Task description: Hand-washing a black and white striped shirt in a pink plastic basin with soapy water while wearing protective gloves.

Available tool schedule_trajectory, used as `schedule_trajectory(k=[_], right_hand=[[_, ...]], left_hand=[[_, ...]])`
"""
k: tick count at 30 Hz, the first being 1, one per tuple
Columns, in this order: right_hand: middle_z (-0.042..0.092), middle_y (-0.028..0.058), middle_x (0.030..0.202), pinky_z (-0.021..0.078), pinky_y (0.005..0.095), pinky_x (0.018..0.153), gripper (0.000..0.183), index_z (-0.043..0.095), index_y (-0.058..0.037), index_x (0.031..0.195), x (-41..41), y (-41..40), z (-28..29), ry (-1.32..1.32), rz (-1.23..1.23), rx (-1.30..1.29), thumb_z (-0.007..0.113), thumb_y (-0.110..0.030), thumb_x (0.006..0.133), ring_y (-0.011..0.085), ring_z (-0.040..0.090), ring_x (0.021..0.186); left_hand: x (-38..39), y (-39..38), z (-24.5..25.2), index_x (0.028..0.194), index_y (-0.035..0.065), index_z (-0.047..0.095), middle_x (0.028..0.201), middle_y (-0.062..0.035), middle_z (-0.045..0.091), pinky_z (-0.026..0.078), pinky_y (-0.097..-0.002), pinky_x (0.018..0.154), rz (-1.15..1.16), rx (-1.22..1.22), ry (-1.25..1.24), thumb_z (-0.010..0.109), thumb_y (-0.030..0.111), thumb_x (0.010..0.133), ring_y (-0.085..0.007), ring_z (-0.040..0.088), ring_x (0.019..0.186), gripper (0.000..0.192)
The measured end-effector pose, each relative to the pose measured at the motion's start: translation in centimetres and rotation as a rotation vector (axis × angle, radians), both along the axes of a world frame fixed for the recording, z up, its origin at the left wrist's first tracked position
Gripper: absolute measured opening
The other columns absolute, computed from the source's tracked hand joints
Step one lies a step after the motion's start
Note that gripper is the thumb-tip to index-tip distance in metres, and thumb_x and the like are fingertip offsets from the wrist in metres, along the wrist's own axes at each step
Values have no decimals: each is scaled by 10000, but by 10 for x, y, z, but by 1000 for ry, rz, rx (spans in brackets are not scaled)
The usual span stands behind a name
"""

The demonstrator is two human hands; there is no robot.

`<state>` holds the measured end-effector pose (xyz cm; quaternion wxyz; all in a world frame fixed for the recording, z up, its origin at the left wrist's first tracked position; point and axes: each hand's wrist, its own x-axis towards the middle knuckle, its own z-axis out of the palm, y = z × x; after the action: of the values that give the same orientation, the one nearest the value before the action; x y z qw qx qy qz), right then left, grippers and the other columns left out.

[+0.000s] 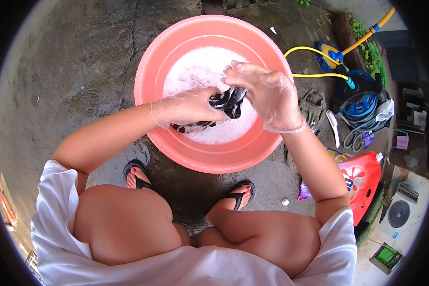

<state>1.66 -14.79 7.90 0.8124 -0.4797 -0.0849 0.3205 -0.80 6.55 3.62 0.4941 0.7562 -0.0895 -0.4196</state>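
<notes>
A large pink plastic basin [214,162] of foamy suds [196,69] stands on the ground in front of my feet. Over it, my left hand [195,107], in a clear disposable glove, grips a wet black cloth item [232,103] with white parts. More of the dark cloth trails into the suds below that wrist. My right hand [268,84], gloved the same way, is raised at the cloth's right side, palm showing and fingers apart. Whether its fingertips touch the cloth is hard to tell.
To the right are a pressure washer with a coiled hose [361,111], a white-handled brush [333,128], a crumpled olive garment [312,103] and a red detergent pouch [366,178]. Yellow hoses [318,75] run behind the basin. A white cap [285,202] lies on the wet concrete [85,71].
</notes>
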Motion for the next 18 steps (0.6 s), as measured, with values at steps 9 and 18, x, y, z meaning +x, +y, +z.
schedule_trajectory(k=[9, 18], right_hand=[[190, 210, 1589, 545, 498, 908, 899, 192, -139, 1576, 1, -15, 28, 139, -8, 55, 526, -602, 881, 424, 447, 1332], [616, 162, 1146, 338, 194, 506, 849, 193, -138, 1566, 2, -17, 28, 166, -6, 72, 557, -543, 914, 133, 548, 707]], left_hand=[[5, 13, 12, 1474, 61, 393, 1424, -220, 450, 436, -356, 1038, 178, -129, -78, 692, 432, 862, -300, 524, 1266, 776], [3, 10, 19, 1178, 67, 642, 1192, -80, 612, 445, -300, 979, 189, -213, -76, 684, 296, 910, -154, 575, 1107, 355]])
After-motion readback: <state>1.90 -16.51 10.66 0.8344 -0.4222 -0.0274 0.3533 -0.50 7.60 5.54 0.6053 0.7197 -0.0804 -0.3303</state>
